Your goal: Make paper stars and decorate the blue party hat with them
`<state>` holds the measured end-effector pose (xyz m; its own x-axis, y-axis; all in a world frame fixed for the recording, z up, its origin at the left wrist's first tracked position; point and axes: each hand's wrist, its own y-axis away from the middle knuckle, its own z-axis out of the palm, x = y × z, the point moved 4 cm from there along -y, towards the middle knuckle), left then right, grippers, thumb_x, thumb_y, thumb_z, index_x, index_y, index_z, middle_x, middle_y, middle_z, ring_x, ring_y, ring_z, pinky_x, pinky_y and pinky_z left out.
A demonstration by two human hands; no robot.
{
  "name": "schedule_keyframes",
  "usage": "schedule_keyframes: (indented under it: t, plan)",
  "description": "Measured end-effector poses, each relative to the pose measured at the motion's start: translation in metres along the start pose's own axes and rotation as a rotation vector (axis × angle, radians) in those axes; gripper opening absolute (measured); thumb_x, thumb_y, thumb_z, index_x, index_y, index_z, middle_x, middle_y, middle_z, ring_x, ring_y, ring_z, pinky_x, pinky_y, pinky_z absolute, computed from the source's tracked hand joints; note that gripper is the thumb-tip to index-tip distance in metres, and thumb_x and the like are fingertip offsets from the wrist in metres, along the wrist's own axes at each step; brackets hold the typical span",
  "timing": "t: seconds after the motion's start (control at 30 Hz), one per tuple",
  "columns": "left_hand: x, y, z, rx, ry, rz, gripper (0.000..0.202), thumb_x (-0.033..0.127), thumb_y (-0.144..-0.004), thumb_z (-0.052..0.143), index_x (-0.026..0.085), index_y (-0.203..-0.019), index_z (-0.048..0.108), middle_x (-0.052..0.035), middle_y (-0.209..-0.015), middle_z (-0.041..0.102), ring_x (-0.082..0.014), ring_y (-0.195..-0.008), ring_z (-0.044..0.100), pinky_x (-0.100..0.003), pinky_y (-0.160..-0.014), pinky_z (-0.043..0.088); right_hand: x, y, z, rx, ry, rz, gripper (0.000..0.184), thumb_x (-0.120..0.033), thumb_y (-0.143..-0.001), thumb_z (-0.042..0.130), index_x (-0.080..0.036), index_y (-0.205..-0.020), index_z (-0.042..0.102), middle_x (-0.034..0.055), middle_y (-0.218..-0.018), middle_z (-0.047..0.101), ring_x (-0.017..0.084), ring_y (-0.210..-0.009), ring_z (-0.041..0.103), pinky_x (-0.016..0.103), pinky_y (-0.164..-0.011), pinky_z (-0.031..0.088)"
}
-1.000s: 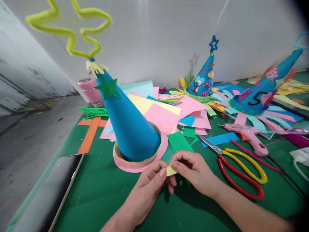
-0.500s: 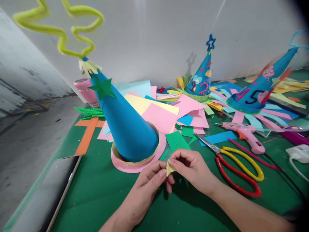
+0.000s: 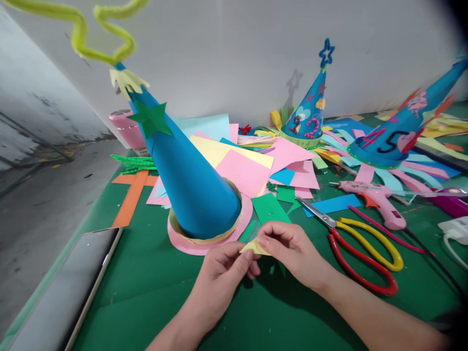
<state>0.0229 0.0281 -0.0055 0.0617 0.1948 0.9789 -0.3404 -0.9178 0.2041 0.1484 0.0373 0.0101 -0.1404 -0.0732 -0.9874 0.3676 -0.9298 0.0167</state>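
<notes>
A small piece of pale yellow paper (image 3: 255,247) with a pointed corner is pinched between both hands above the green table. My left hand (image 3: 226,273) grips its left side between thumb and fingers. On its right side, my right hand (image 3: 287,248) holds it with thumb and forefinger, part of the paper hidden there. Just behind the hands stands a tall blue paper cone hat (image 3: 193,185) with a pink and yellow brim (image 3: 190,247). It bears a green paper star (image 3: 152,118), a fringed pale yellow collar (image 3: 127,82) and a yellow pipe-cleaner shape (image 3: 124,46) at its tip.
Scissors (image 3: 365,248) with red and yellow handles lie right of my hands, near a pink glue gun (image 3: 380,200). A phone (image 3: 69,287) lies at left. Behind are coloured paper sheets (image 3: 244,170), a green paper piece (image 3: 270,208) and two decorated cone hats (image 3: 309,117).
The yellow paper has turned in my fingers, its point now towards the left instead of downward. Both hands stay close together. The view has shifted slightly.
</notes>
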Motion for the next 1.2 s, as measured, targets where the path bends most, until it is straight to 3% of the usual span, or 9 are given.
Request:
schedule_keyframes:
  t: [0.2, 0.33, 0.53, 0.77, 0.9, 1.2]
  plan:
    - [-0.001, 0.0, 0.001, 0.03, 0.038, -0.018, 0.023, 0.031, -0.077, 0.055, 0.014, -0.063, 0.062, -0.001, -0.054, 0.059, -0.0118, -0.053, 0.051, -0.023, -0.054, 0.039, 0.002, 0.001, 0.003, -0.033, -0.037, 0.006, 0.022, -0.032, -0.085, 0.046, -0.017, -0.069, 0.051, -0.0017, -0.055, 0.055, 0.012, -0.055, 0.056, 0.025, -0.058, 0.046]
    - [0.002, 0.001, 0.003, 0.051, 0.024, -0.023, 0.024, 0.03, -0.075, 0.057, 0.015, -0.057, 0.061, -0.0009, -0.052, 0.058, -0.0122, -0.052, 0.05, -0.023, -0.052, 0.039, 0.007, 0.0, 0.003, 0.021, -0.007, 0.021, 0.021, -0.031, -0.082, 0.052, -0.018, -0.066, 0.051, -0.0026, -0.052, 0.055, 0.011, -0.053, 0.055, 0.024, -0.055, 0.046]
    - [0.002, 0.002, 0.004, 0.078, 0.06, -0.038, 0.022, 0.028, -0.075, 0.056, 0.014, -0.059, 0.063, -0.0018, -0.052, 0.06, -0.0123, -0.052, 0.051, -0.023, -0.052, 0.04, 0.009, -0.001, 0.005, 0.015, -0.034, 0.004, 0.022, -0.027, -0.085, 0.045, -0.017, -0.066, 0.05, -0.0026, -0.052, 0.055, 0.01, -0.049, 0.052, 0.023, -0.051, 0.042]
    - [-0.006, 0.002, 0.001, 0.061, 0.269, -0.05, 0.021, 0.028, -0.078, 0.053, 0.013, -0.071, 0.066, -0.0033, -0.06, 0.06, -0.0148, -0.059, 0.052, -0.026, -0.056, 0.04, 0.005, 0.001, -0.006, 0.2, 0.259, -0.064, 0.024, -0.028, -0.083, 0.049, -0.016, -0.062, 0.052, -0.0025, -0.056, 0.052, 0.01, -0.052, 0.046, 0.02, -0.049, 0.038]
    - [-0.004, 0.003, 0.004, -0.002, 0.402, -0.071, 0.024, 0.027, -0.083, 0.047, 0.013, -0.073, 0.064, -0.0045, -0.066, 0.059, -0.0155, -0.063, 0.052, -0.028, -0.061, 0.041, 0.004, 0.0, -0.004, 0.14, 0.187, -0.052, 0.026, -0.032, -0.084, 0.047, -0.017, -0.063, 0.052, -0.0019, -0.053, 0.052, 0.01, -0.05, 0.05, 0.022, -0.05, 0.041]
    - [-0.006, 0.003, 0.007, -0.099, 0.391, -0.064, 0.017, 0.028, -0.081, 0.052, 0.015, -0.077, 0.062, -0.0035, -0.07, 0.058, -0.0142, -0.064, 0.051, -0.027, -0.061, 0.04, 0.001, 0.0, 0.0, 0.101, 0.09, -0.036, 0.023, -0.033, -0.081, 0.052, -0.018, -0.063, 0.05, -0.0036, -0.048, 0.055, 0.011, -0.044, 0.054, 0.022, -0.045, 0.042]
